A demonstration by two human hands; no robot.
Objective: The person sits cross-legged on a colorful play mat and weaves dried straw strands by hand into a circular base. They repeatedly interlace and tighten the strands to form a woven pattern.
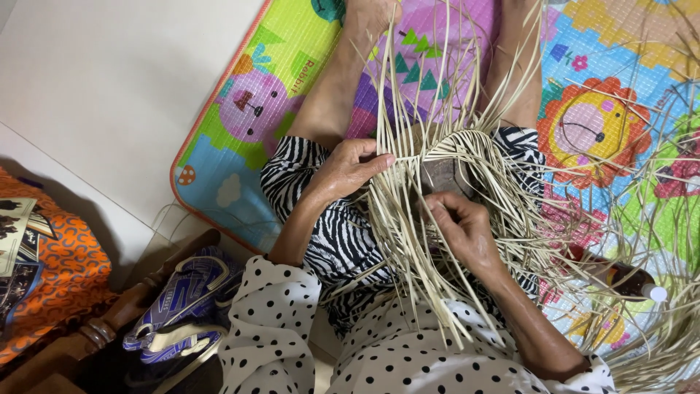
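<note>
Straw weave [467, 157]: my left hand [350, 166] pinched strands, right hand [463, 230] closed on others; loose grip risked unravelling.

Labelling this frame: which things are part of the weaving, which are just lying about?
In hand: left hand, right hand, pale straw strips, dark round form under the weave.

Lying about: colourful play mat, blue-and-white shoes, orange patterned cloth, loose strip pile.
</note>
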